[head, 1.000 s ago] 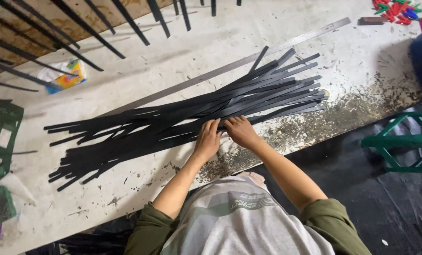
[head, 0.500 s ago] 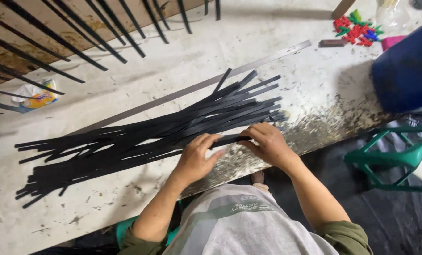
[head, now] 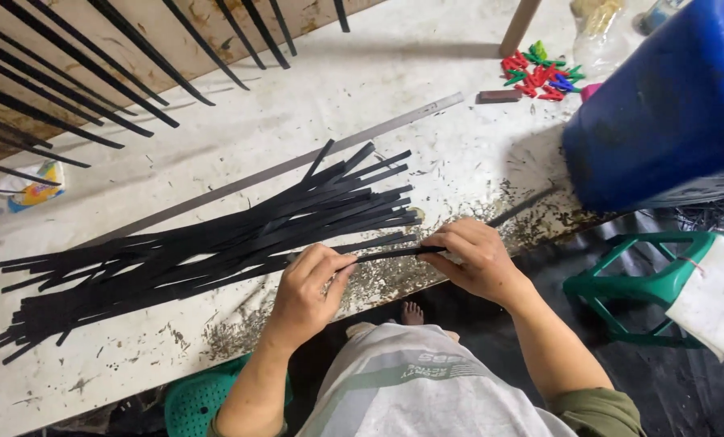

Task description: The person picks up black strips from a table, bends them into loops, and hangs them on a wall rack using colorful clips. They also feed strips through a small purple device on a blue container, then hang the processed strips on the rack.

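Item: one black strip (head: 390, 254), held level just above the near edge of the white table (head: 459, 137), in front of the strip pile (head: 208, 243).
Grip: your left hand (head: 305, 291) pinches its left end; your right hand (head: 475, 257) is closed on its right end.
Handling: keep it taut and flat between both pinches, clear of the pile.
Nearby: blue drum (head: 669, 105), green stool (head: 645, 283), coloured clips (head: 540, 71).

Matt black strips (head: 216, 243) lay on a rough, chalky white counter (head: 426, 105) strewn with shavings, beside a dull grey metal bar (head: 297, 166), a scuffed blue plastic drum (head: 661, 121) and a glossy green plastic stool (head: 637, 283).
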